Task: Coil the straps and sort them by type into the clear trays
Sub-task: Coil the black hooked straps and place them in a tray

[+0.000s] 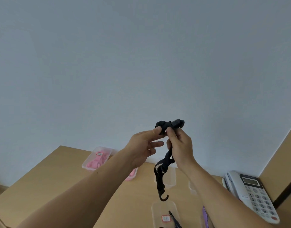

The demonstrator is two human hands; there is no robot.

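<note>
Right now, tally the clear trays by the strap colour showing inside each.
Pink straps: 2, far-left tray and second pink tray beside it
Black strap: 1, near tray
No strap showing: 2, middle tray and right tray, both partly hidden
Total: 5 trays
Purple strap at the bottom edge: tray unclear. Left hand and right hand hold the raised black strap, uncounted.

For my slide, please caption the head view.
Left hand and right hand hold a black strap above a table with clear trays.

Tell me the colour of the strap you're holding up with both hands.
The strap is black; the head view, the only one, shows it best.
</note>
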